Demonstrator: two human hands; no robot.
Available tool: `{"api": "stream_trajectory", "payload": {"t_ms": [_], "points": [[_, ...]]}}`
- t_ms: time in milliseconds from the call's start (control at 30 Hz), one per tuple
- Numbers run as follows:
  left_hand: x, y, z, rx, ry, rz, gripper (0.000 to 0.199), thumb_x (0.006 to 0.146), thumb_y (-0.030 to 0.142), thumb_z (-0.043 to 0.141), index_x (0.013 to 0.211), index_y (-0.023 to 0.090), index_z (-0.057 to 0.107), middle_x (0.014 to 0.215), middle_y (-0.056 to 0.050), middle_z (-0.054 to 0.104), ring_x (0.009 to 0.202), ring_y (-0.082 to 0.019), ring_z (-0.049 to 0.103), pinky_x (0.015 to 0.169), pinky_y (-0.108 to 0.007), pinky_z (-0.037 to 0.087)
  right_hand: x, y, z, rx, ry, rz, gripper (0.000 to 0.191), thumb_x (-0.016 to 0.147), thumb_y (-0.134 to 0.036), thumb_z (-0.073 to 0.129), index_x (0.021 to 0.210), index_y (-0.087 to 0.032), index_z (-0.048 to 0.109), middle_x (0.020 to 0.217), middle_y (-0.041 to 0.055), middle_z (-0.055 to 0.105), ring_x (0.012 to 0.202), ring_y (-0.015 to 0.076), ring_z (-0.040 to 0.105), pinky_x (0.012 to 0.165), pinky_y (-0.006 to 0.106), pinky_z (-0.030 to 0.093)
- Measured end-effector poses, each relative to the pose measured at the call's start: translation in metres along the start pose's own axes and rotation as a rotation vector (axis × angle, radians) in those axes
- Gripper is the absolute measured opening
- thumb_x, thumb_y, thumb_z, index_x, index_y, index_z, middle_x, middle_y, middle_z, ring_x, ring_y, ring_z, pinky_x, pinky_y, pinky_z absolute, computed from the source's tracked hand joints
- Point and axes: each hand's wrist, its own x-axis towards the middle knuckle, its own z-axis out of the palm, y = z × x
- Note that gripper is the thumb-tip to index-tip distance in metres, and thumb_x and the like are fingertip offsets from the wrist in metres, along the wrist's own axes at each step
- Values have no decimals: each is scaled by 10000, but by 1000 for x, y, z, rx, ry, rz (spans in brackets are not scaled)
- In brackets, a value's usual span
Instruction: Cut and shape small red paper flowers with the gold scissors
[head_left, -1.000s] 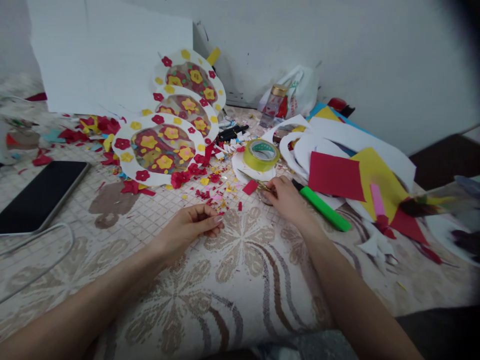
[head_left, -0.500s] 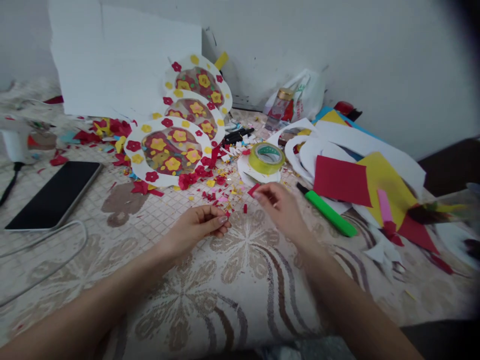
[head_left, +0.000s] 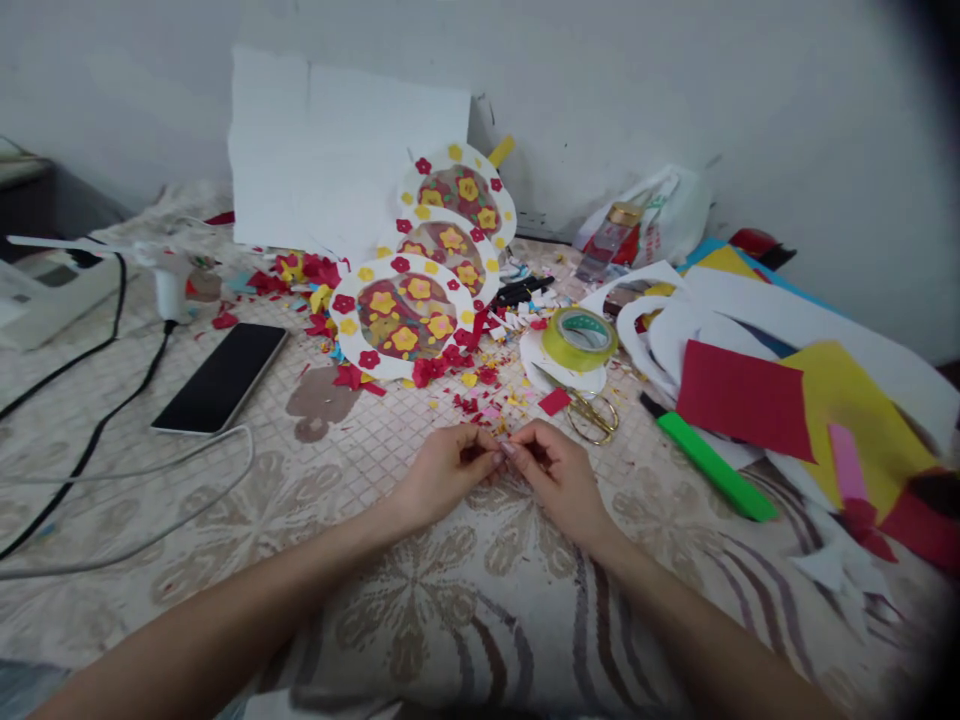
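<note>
My left hand (head_left: 454,470) and my right hand (head_left: 559,475) meet at the fingertips low over the patterned tablecloth (head_left: 442,560). Both are closed in a pinch; whatever sits between the fingers is too small to make out. Just beyond my right hand lie a small red paper piece (head_left: 555,402) and gold-handled scissors (head_left: 592,415). Small red, yellow and pink paper scraps (head_left: 480,405) are strewn ahead of my fingers. Behind them, white oval paper frames with red and yellow paper flowers (head_left: 405,310) stand one behind another.
A roll of yellow tape (head_left: 579,338) rests on white paper. To the right are a green cutter (head_left: 716,468), a red paper sheet (head_left: 742,400) and a yellow sheet (head_left: 847,400). At left lie a phone (head_left: 221,380), a white glue gun (head_left: 169,285) and cables.
The camera has turned left. My right hand has come back to meet my left hand, leaving a red paper piece lying by the scissors, which now show.
</note>
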Motion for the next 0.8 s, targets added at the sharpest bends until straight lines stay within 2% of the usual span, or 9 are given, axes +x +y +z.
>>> {"api": "stream_trajectory", "payload": {"t_ms": [267, 333, 400, 500, 600, 667, 700, 767, 800], "points": [[2, -5, -2, 145, -20, 47, 96, 774, 210, 550, 754, 144, 616, 675, -13, 627, 624, -127, 574, 590, -231, 461, 2, 2, 1, 132, -69, 103, 145, 852, -308, 528, 810, -172, 552, 659, -13, 535, 581, 109, 489, 527, 212, 386], [3, 2, -7, 198, -9, 75, 113, 776, 219, 555, 822, 148, 630, 764, -29, 664, 675, -133, 597, 611, -231, 471, 2, 2, 1, 133, -66, 111, 145, 855, -306, 518, 806, -172, 544, 641, -19, 521, 567, 108, 480, 523, 213, 381], [2, 14, -20, 275, 59, 103, 194, 769, 229, 575, 940, 150, 616, 925, -59, 677, 746, -142, 617, 641, -238, 485, 2, 3, 0, 133, -63, 125, 147, 857, -303, 508, 797, -171, 535, 608, -27, 501, 544, 106, 467, 512, 213, 372], [-8, 31, -59, 394, 137, 117, 248, 805, 267, 540, 1024, 159, 582, 1001, -74, 661, 772, -144, 629, 654, -245, 501, 1, 4, -1, 133, -72, 146, 150, 851, -302, 515, 784, -168, 529, 595, -29, 493, 533, 102, 464, 506, 211, 365], [-26, 35, -114, 640, 411, 69, 249, 818, 329, 523, 993, 160, 574, 889, -61, 669, 734, -157, 628, 664, -268, 507, 0, 5, -1, 141, -75, 160, 148, 845, -305, 529, 788, -168, 532, 610, -28, 495, 542, 98, 467, 513, 208, 370], [-39, 30, -151, 911, 651, -7, 307, 815, 350, 519, 1061, 168, 539, 935, -73, 653, 802, -193, 622, 727, -313, 500, -1, 6, -1, 141, -79, 172, 146, 847, -308, 528, 798, -170, 536, 613, -29, 496, 545, 95, 466, 518, 205, 372], [-43, 26, -168, 1058, 738, -48, 386, 800, 354, 536, 1127, 155, 499, 1024, -102, 631, 913, -230, 603, 809, -353, 477, -1, 7, -1, 137, -83, 182, 148, 848, -311, 526, 802, -170, 538, 610, -29, 498, 541, 94, 464, 516, 204, 371], [-49, 18, -195, 1245, 848, -173, 580, 768, 373, 564, 1244, 89, 392, 1188, -195, 539, 1097, -322, 515, 913, -428, 410, 0, 8, 0, 123, -95, 201, 160, 848, -323, 525, 804, -170, 541, 598, -30, 500, 533, 94, 459, 511, 205, 368], [-50, 14, -205, 1287, 831, -269, 661, 758, 399, 570, 1274, 50, 349, 1222, -244, 496, 1130, -368, 481, 918, -460, 394, 1, 8, 1, 115, -98, 207, 168, 846, -331, 526, 802, -169, 540, 589, -30, 498, 528, 96, 456, 507, 207, 366]]}}
